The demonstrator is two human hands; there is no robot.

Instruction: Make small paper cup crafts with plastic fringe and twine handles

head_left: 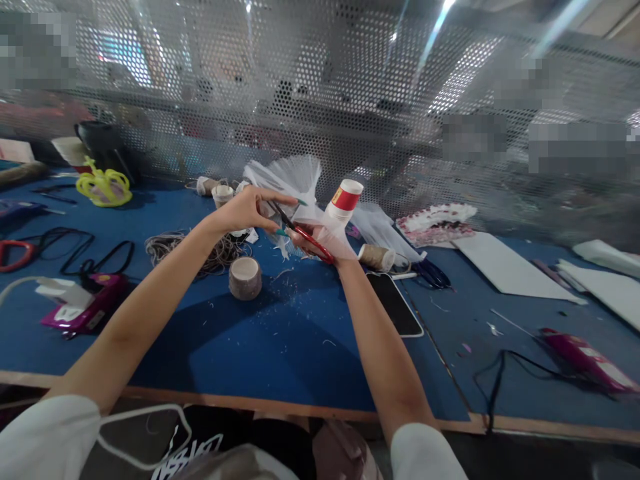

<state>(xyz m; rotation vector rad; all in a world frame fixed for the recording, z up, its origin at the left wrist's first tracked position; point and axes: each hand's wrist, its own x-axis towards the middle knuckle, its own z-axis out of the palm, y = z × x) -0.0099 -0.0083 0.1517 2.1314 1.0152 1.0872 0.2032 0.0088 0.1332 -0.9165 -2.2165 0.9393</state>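
My right hand [311, 241] is closed on red-handled scissors [320, 247], whose dark blades point up and left. My left hand [253, 208] reaches in from the left, thumb and fingers apart on either side of the blades, with pale material showing in the gap. Sheer white tulle [287, 177] fans out behind both hands. Just beyond my right hand is a tilted stack of white paper cups with a red band [346, 199]. Below my left hand, a cup wrapped in grey twine [245, 279] sits on the blue table [280, 360].
Tangled grey cord [200, 252] lies left of centre. A phone [393, 303], a twine spool [376, 257] and dark-handled scissors [433, 273] are at right. Purple glue guns [587, 360] lie at the sides. A yellow crown-shaped piece [104, 187] stands back left, before a perforated metal screen [320, 87].
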